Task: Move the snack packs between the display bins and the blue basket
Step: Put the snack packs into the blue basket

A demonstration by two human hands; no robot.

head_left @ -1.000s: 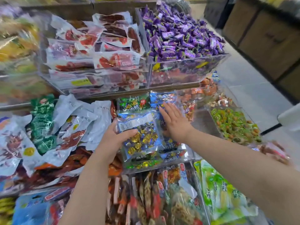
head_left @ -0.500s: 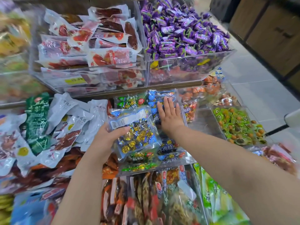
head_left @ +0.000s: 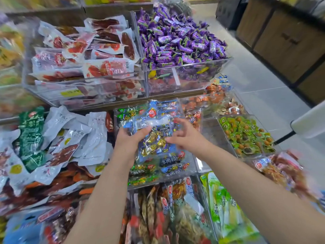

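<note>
Across the tiered shelving, clear acrylic display bins [head_left: 175, 85] hold heaps of packaged snacks, with red sausage packs [head_left: 98, 67] at upper left and purple wrapped candies [head_left: 179, 43] at upper right. One tier lower, at centre, the middle bin [head_left: 197, 166] of blue and green packs lies directly under both hands. No blue basket can be picked out, and a blue smear at the lower left corner is too blurred to name.

Just above that middle bin is the blue snack pack [head_left: 154, 143], full of gold-wrapped pieces. It is lifted off the pile, and its long axis runs roughly away from the person, white label end farthest. The left hand [head_left: 130, 140] grips its left edge, thumb curled over the top face near the label. The right hand [head_left: 190, 142] is at the opposite edge. Its fingers [head_left: 177, 120] are spread and half-curled like a claw and its thumb tip lies over the pack's right margin, but real contact cannot be told.

The pack therefore lies between the two hands, held by the left alone, so the right probably needs only a short inward close to share or take it
</note>
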